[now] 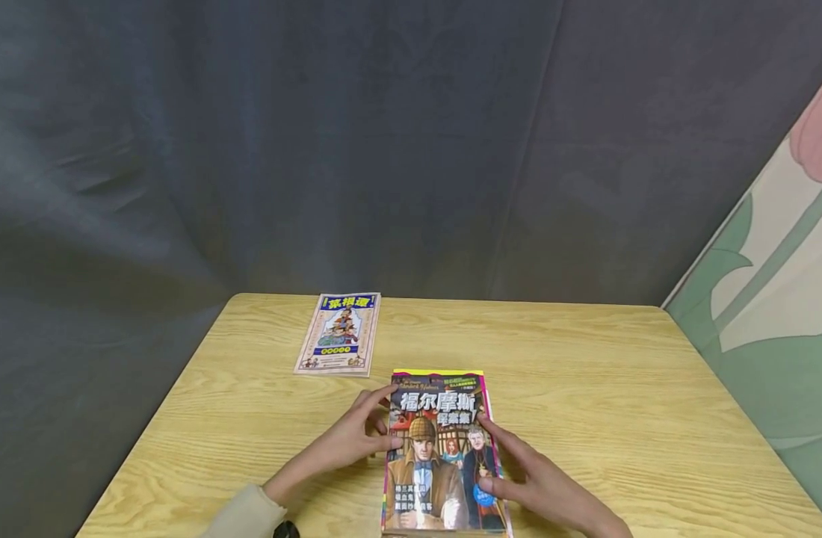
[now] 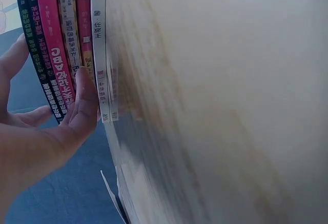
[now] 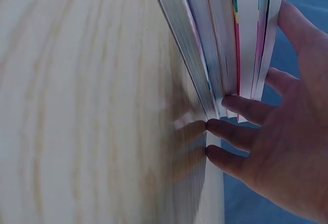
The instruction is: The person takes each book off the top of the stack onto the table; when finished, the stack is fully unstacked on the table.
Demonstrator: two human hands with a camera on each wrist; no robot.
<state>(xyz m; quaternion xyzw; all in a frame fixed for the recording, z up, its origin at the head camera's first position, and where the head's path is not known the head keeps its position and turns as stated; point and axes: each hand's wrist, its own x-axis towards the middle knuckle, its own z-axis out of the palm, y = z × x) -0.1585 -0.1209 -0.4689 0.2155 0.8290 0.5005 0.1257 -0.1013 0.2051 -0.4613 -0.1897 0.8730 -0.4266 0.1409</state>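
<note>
A stack of several paperback books lies at the front middle of the table. On top is a Sherlock Holmes book (image 1: 427, 463) with a figure in a deerstalker on its cover. My left hand (image 1: 347, 437) is at the left side, its fingers against the coloured spines (image 2: 66, 44) and its thumb at the cover's edge. From the right, my right hand (image 1: 535, 474) touches the stack, fingers spread along the page edges (image 3: 223, 44) and thumb on the cover. Low in the right wrist view, two fingertips reach close to the table.
A thin book (image 1: 340, 336) with a pale border and blue title band lies flat at the back left of the wooden table (image 1: 572, 373). Behind the table hangs a dark curtain (image 1: 384, 149); a flowered curtain (image 1: 774, 299) stands along the right.
</note>
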